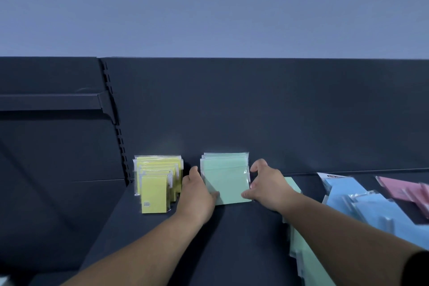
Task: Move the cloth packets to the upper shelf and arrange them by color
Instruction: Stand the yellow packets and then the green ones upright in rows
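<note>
- Head view: the left hand and right hand flank a standing row of mint-green cloth packets in clear plastic sleeves on the dark shelf, each pressed to a side edge of the front packet, fingers loosely curled.
- Left of the left hand stands a row of yellow cloth packets.
- Right of the right hand lie loose mint-green packets, pale blue packets and, blurred, what seem pink packets.
</note>
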`<state>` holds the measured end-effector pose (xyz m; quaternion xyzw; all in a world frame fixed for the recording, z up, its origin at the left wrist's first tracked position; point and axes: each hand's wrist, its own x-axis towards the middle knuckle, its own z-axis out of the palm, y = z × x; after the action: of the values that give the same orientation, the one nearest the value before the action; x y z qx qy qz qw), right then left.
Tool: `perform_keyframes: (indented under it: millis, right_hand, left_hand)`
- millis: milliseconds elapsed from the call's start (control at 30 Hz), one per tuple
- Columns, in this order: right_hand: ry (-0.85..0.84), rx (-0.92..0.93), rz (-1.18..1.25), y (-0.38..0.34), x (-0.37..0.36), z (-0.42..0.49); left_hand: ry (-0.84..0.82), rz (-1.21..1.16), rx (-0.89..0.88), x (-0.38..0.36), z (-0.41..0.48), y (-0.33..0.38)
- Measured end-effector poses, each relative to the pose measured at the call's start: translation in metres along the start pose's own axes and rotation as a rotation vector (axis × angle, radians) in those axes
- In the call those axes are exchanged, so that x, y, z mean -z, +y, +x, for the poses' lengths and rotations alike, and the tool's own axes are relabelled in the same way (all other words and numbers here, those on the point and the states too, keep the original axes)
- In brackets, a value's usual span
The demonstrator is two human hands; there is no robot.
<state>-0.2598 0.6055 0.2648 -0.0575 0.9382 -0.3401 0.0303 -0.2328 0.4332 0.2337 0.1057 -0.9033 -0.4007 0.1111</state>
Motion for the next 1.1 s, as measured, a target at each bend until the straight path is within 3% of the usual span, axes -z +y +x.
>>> perform_keyframes:
  millis: [300,933,1100]
  right_hand:
    - [0.082,0.019,-0.009,-0.005,-0.004,0.009]
    - [0.131,-0.035,-0.014,0.004,0.007,0.005]
    - [0.164,-0.037,0.003,0.011,0.025,0.002]
  left_hand:
    - [0.096,-0.046,-0.060,-0.002,0.016,-0.001]
    - [0.049,0.009,-0.074,-0.004,0.017,-0.009]
    - [0.235,0.094,-0.246,0.001,-0.001,-0.001]
